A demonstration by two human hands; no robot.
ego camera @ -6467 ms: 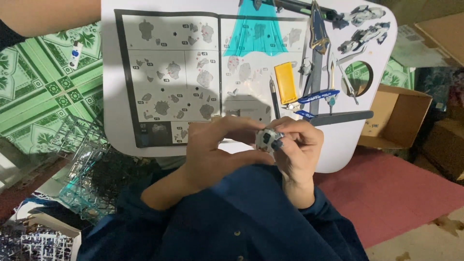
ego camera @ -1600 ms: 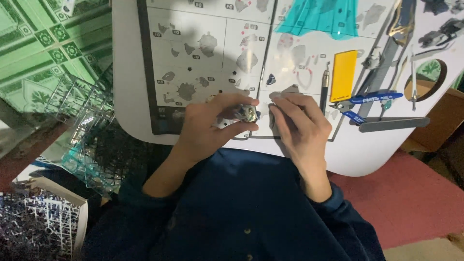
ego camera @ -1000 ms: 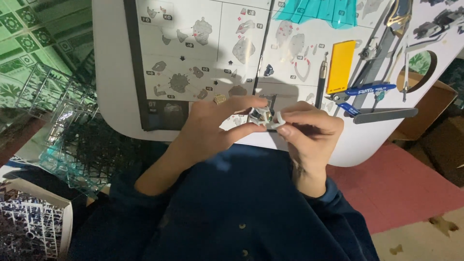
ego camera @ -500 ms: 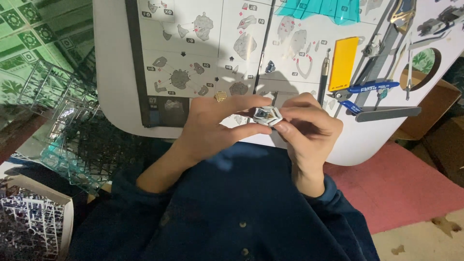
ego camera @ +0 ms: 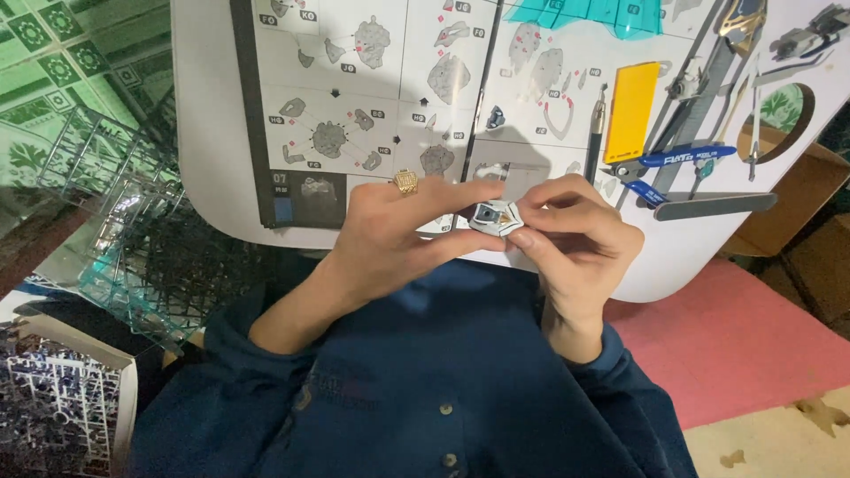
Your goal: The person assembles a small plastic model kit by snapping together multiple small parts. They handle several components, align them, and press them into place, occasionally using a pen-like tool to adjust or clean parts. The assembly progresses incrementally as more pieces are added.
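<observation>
Both my hands meet over the near edge of a white table (ego camera: 212, 159). Between their fingertips is a small white and grey model part (ego camera: 496, 217). My left hand (ego camera: 398, 235), with a gold ring on one finger, pinches it from the left. My right hand (ego camera: 575, 243) closes on it from the right and partly hides it. An open instruction booklet (ego camera: 372, 97) with assembly diagrams lies on the table just beyond my hands.
Blue-handled nippers (ego camera: 673, 164), a yellow flat block (ego camera: 630, 111), a dark pen-like tool (ego camera: 595, 133) and a grey file (ego camera: 713, 205) lie at the right. Clear and dark plastic sprues (ego camera: 150, 257) pile up at the left; a box of sprues (ego camera: 53, 416) sits lower left.
My hands have stayed together on the small part, shifting only slightly. Before that, my right hand came back from the table to join the left on the part.
</observation>
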